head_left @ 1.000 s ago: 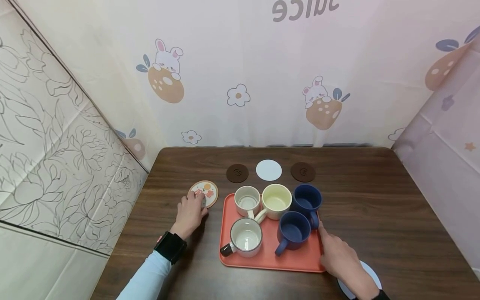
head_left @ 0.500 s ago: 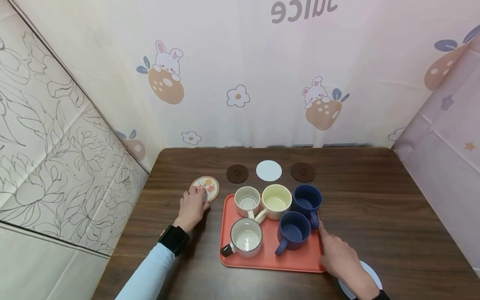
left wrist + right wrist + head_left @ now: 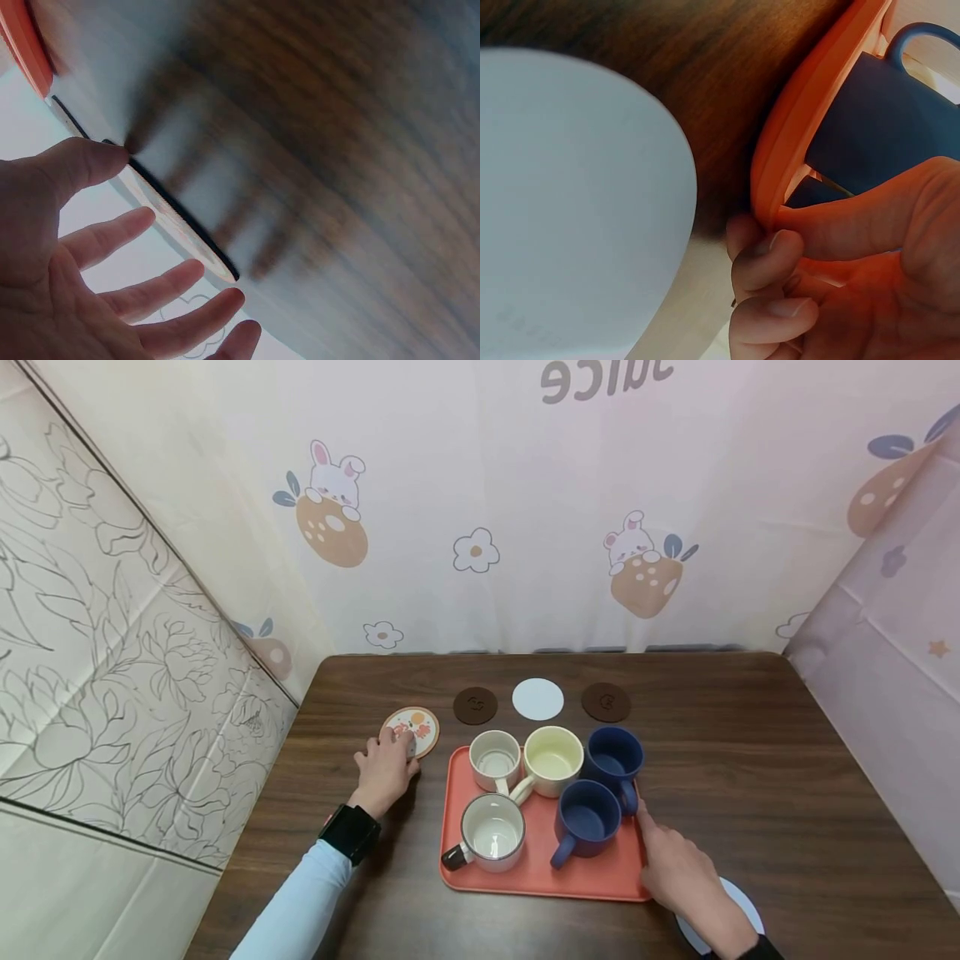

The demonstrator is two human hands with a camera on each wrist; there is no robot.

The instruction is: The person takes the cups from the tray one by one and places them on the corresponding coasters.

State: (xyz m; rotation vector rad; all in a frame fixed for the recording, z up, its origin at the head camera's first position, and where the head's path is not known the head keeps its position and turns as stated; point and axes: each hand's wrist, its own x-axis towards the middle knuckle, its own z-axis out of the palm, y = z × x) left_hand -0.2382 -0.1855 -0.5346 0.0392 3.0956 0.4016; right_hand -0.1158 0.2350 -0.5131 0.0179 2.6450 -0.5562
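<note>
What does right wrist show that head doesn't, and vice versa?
Only the right wrist view shows the grip: the right hand pinches the orange tray at its rim, thumb on top, curled fingers beneath.

Only the head view shows the layout: five mugs on the tray, the left hand touching the patterned coaster, and two brown coasters flanking a white coaster at the far side of the table.

Both show the tray, a navy mug near the right hand, and the white disc beside the tray.
</note>
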